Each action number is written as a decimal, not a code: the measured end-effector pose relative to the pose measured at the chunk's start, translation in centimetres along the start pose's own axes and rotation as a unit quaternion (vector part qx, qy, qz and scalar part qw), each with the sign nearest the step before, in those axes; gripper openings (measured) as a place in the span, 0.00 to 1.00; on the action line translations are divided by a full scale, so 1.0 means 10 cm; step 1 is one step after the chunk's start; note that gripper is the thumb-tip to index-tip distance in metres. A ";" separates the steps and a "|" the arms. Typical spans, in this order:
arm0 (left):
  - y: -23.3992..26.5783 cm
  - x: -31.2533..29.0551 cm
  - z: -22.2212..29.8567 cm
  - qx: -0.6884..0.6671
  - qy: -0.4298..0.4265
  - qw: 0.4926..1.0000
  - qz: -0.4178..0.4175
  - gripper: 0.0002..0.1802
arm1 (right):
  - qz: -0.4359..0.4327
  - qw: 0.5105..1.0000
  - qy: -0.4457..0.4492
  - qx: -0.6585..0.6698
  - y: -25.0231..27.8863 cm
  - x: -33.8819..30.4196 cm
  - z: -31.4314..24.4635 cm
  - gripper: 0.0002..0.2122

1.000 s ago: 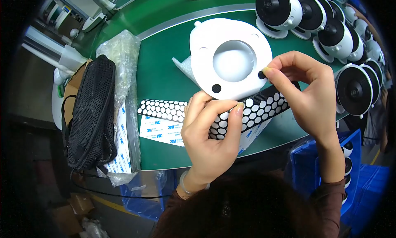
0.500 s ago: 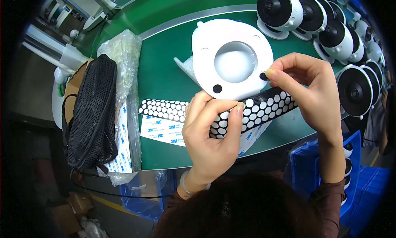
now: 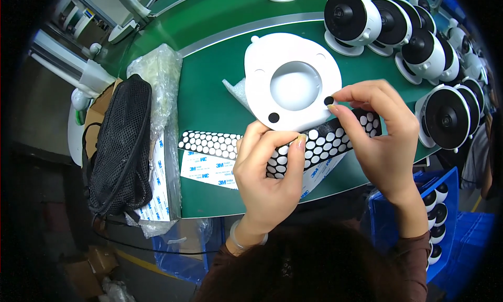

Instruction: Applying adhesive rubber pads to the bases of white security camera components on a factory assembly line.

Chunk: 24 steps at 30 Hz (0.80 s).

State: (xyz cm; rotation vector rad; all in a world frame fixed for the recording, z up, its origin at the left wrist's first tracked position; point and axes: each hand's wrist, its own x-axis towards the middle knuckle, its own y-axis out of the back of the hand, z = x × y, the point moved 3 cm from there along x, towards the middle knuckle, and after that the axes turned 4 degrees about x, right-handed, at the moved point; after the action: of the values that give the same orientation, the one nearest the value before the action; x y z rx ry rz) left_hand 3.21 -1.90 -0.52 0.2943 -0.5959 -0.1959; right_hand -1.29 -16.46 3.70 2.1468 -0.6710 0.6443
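A white rounded housing [image 3: 262, 100] with a large round opening lies in front of me, a round black adhesive pad [image 3: 273, 117] on its lower left. A second black pad [image 3: 328, 101] is at its lower right, at the tips of my right hand [image 3: 385, 137]; thumb and forefinger pinch at its edge. Whether it is stuck down cannot be told. My left hand [image 3: 270, 179] grips a black strip with white dots [image 3: 325, 145] between thumb and fingers, just below the housing. Part of the strip is hidden behind both hands.
A similar dotted strip [image 3: 209, 143] and white printed backing sheets [image 3: 204, 168] lie left of my hand. Further left are a black mesh bag [image 3: 118, 145] and plastic wrap [image 3: 162, 87]. Several black-and-white round devices [image 3: 356, 19] stand at right. A blue bin [image 3: 450, 197] holds more.
My right hand's fingertips have shifted left and down with the black pad, and its thumb has drawn off the pad's face. The whole view has shifted slightly. My left hand keeps its grip.
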 end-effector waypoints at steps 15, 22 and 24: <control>-0.01 0.01 0.05 0.005 -0.023 1.000 0.011 0.03 | 0.031 0.998 0.063 -0.004 0.00 0.03 0.05 0.05; -0.03 0.01 0.05 -0.011 -0.024 0.999 0.027 0.03 | 0.018 0.994 0.105 -0.005 0.03 0.03 0.02 0.06; -0.04 0.01 0.06 -0.014 -0.020 0.999 0.023 0.03 | 0.026 0.994 0.109 -0.012 0.03 0.02 0.03 0.06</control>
State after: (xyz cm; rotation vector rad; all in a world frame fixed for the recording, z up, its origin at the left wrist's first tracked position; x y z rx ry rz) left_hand 2.90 -2.37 -0.15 0.2500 -0.6381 -0.1656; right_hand -1.22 -16.96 3.81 2.0059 -0.6139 0.8787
